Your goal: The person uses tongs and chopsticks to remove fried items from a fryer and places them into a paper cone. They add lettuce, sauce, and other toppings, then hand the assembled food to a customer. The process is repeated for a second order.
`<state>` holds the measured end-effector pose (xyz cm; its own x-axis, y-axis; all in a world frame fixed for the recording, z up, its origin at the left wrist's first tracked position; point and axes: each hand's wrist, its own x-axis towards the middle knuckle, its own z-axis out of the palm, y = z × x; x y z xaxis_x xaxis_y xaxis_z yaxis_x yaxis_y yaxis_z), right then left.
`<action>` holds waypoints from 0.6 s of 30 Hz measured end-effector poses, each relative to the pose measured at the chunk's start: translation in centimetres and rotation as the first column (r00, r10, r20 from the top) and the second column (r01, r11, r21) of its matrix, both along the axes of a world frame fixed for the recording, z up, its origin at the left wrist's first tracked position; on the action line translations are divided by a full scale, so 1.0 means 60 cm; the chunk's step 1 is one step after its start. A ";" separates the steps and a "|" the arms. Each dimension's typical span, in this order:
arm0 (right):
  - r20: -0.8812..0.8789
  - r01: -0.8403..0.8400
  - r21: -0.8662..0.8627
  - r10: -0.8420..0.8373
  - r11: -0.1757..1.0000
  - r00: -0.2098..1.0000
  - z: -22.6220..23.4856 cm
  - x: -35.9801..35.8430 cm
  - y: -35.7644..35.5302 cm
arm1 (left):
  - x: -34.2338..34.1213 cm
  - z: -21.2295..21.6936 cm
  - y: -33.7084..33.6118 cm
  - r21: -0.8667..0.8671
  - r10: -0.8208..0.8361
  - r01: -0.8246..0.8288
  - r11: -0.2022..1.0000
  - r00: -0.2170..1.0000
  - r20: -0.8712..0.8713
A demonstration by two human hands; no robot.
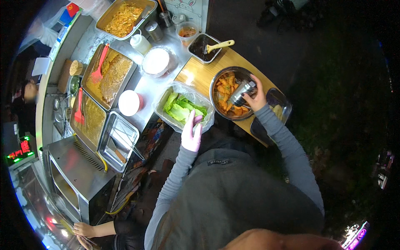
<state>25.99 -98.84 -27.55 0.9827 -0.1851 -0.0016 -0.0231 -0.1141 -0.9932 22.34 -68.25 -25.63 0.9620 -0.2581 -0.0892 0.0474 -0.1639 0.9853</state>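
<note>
A silver metal shaker point(243, 93) lies tilted in the grip of my right hand point(256, 96), over a round steel bowl point(213, 99). Orange-coated chunks of food point(225, 86) fill part of that bowl; their exact kind I cannot make out. My left hand point(191, 135), which looks paler as if in a thin glove, has its fingers stretched out and holds nothing. It is at the near side of a tub point(162, 109) lined with a see-through bag, over green lettuce leaves point(179, 109). Both stand at the wooden board point(196, 74) or beside it.
Left of the board are sauce trays with red brushes point(98, 75), a steel tray with tongs point(118, 139) and a white tub point(130, 103). A dark sauce pan point(203, 45) holds a brush. Shredded food point(123, 18) stands far left. Another person's hand point(83, 230) is at lower left.
</note>
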 end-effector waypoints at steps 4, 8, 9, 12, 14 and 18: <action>0.131 0.136 -0.070 -0.126 0.988 0.983 -0.038 -0.015 -0.045 | 0.003 0.002 -0.012 0.057 -0.015 0.013 0.998 1.000 0.027; -0.405 0.557 0.545 -0.384 0.627 0.829 -0.063 -0.018 -0.045 | 0.047 0.026 -0.049 0.258 -0.276 0.194 0.947 0.900 0.338; -0.624 0.702 0.622 -0.322 0.347 0.712 -0.062 -0.012 -0.035 | 0.069 0.032 -0.070 0.292 -0.277 0.171 0.941 0.884 0.377; -0.459 0.461 0.879 -0.049 0.123 0.887 -0.042 -0.016 0.034 | 0.131 0.057 -0.130 0.264 -0.290 0.182 0.947 0.837 0.464; -0.481 0.487 0.861 -0.076 0.145 0.873 -0.025 0.005 0.096 | 0.165 0.077 -0.149 0.210 -0.335 0.264 0.941 0.803 0.492; -0.418 0.414 0.905 0.023 0.100 0.908 0.012 0.074 0.173 | 0.227 0.122 -0.122 0.371 -0.415 0.267 0.889 0.813 0.409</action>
